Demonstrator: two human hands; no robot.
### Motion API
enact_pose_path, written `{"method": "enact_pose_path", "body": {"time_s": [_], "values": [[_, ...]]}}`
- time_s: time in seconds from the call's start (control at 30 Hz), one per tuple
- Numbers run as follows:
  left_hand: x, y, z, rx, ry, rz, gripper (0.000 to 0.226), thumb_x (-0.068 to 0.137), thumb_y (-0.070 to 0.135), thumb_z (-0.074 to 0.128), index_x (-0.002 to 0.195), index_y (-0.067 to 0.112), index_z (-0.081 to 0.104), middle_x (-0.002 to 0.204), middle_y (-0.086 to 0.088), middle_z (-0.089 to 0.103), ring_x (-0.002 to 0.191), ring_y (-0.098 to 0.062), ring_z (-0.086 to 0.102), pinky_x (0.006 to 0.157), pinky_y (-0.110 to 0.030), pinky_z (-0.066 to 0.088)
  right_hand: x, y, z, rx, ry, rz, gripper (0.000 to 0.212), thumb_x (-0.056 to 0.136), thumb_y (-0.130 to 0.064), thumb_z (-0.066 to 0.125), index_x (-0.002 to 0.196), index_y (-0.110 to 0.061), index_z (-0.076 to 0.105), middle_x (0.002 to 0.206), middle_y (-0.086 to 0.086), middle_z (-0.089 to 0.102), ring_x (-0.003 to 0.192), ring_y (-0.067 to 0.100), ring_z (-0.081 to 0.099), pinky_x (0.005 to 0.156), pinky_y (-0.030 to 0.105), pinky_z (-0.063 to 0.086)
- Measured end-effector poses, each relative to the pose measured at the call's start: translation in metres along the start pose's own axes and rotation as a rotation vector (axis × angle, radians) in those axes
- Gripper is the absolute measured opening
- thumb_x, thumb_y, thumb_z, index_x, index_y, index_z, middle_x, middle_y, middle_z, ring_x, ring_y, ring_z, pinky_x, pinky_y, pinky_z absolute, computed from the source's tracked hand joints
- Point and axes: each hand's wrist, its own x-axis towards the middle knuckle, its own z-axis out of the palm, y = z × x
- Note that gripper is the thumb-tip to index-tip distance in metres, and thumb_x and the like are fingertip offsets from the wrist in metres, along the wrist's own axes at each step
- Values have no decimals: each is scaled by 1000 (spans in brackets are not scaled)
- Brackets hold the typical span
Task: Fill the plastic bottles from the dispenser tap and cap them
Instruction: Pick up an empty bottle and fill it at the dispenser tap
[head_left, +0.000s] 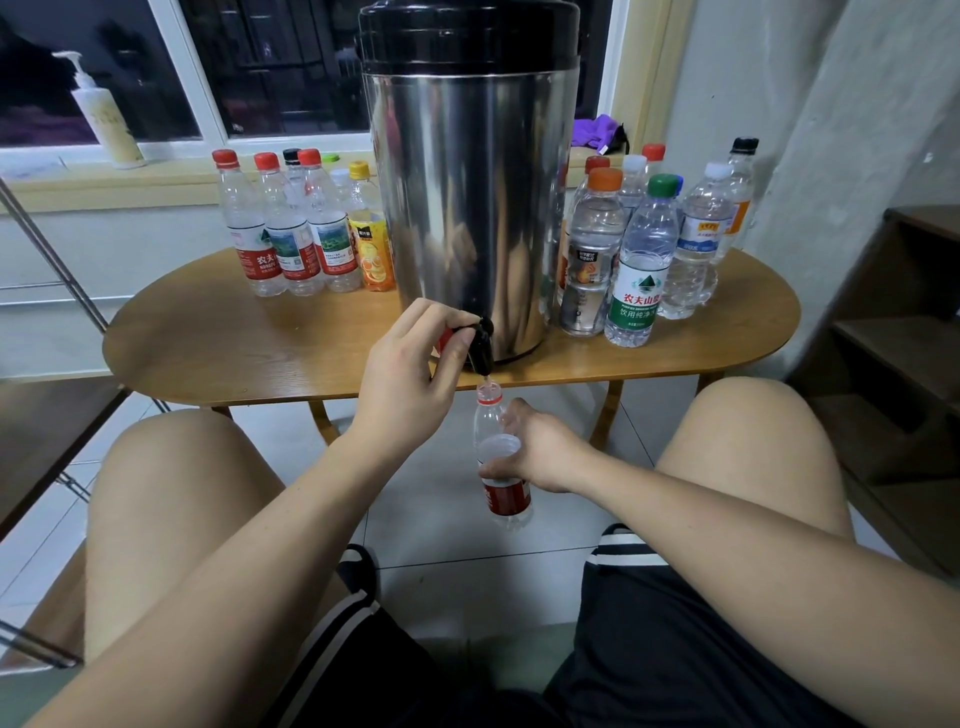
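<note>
Fingers (436, 314) of the left hand (410, 374) pinch the tap (480, 345) lever — right hand (543, 452) wraps the bottle (488, 423), its mouth held right beneath to catch the water.

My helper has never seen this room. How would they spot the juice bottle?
Find the tall stainless-steel dispenser on the oval wooden table. Left of it stands a cluster of plastic bottles; the juice bottle is the one closest to the dispenser. Only it has a yellow cap and an orange fruit label.
</note>
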Motion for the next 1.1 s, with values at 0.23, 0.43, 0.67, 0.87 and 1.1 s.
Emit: {"method": "enact_pose_path", "body": {"time_s": [0.23, 0.43, 0.67, 0.87, 1.1], "values": [[0, 1, 0, -11, 4, -8, 12, 110, 17, 64, 117, 14, 74, 107, 6, 67, 98, -8, 63, 79, -12, 45, 0, 2, 0, -7, -1, -5, 83, 71, -55, 96, 131, -26, 47, 124, 2, 65, 107, 24, 66, 84, 40, 62], [0, 0, 1, -16, 11, -9, 12, 110, 17, 65, 117, 14, 74, 106, 5, 67, 97, -11, 64, 76, -19, 49, -2, 2, -1, -19, 20, 0, 79, 71, -55, 97, 126, -24, 48, 121, 2, 66, 104, 24, 66, 78, 37, 59], [0, -1, 0, -20, 11, -15, 13, 110, 19, 64, 117, 15, 74, 107, 5, 67, 98, -11, 64, 76, -27, 54, -4, 0, -2, -59, 19, 19, 83, 73, -55, 96, 133, -23, 48, 127, 3, 65, 106, 25, 66, 77, 37, 59], [0, 1, 0, -20, 8, -20, 12, 110, 18, 65, 117, 14, 74, 107, 6, 67, 98, -10, 64, 76, -20, 51, -5, -1, -3, -68, 15, 28, 83, 75, -54, 95, 136, -22, 48, 130, 4, 64, 108, 25, 65, 75, 35, 57], [0, 1, 0, -23, 5, -18, 12, 110, 18, 65, 117, 15, 74, 107, 5, 67, 98, -10, 64, 77, -20, 52, -4, -1, -2, -78, 17, 23, 86, 76, -55, 94, 140, -22, 47, 136, 4, 63, 111, 25, 65, 79, 36, 59]]}}
